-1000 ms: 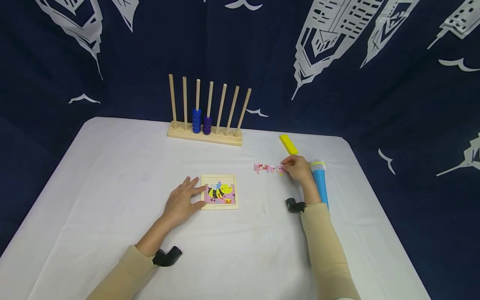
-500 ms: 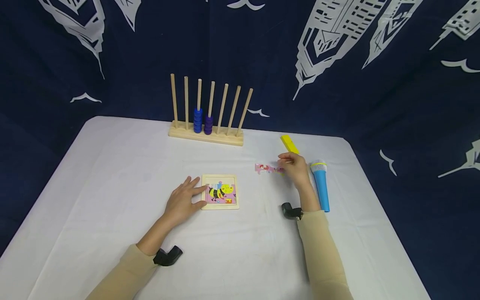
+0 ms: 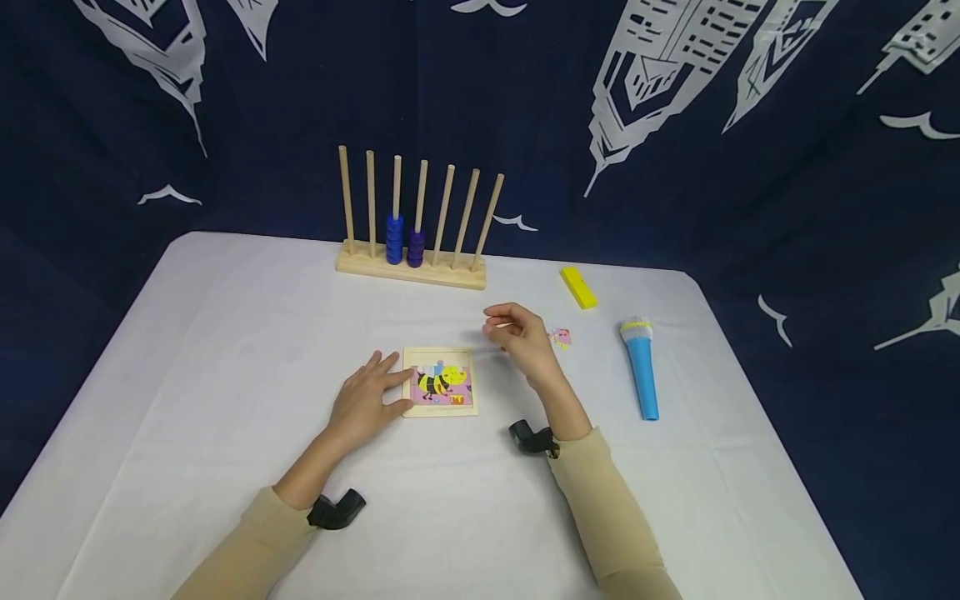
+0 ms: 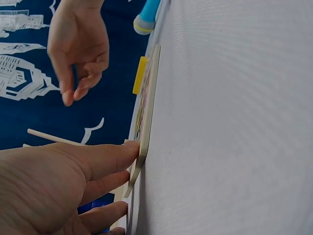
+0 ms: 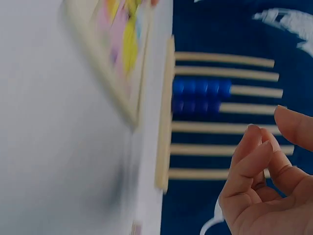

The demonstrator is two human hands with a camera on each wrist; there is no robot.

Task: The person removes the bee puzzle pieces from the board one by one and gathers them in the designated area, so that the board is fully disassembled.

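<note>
Starting at the far left of my feed, two tan sleeves (image 3: 247, 546), both cut off by the bottom edge, and the left hand (image 3: 362, 407) lies spread wide, finger and thumb touching the left rim of one wooden frame (image 3: 440, 411); the wrist view crops its palm. Behind, I count one peg rack (image 3: 411, 268): seven pegs, two loaded, one with blue beads (image 3: 394, 240), one with purple beads (image 3: 415, 248), packed too tightly for me to count surely. Inside the frame sits one bee puzzle (image 3: 442, 384), its seams too fine to number, and the right wrist view blurs and clips it. Now the right hand (image 3: 525, 340), above the tabletop (image 3: 187, 350), fingers loosely curled, a narrow gap to the thumb, nothing visible in it! It partly hides the pink puzzle pieces (image 3: 561, 337) just beside it, so no count there. Rightward, one yellow block (image 3: 578, 288), then one blue microphone (image 3: 640, 367), lying flat, fully visible overhead.
</note>
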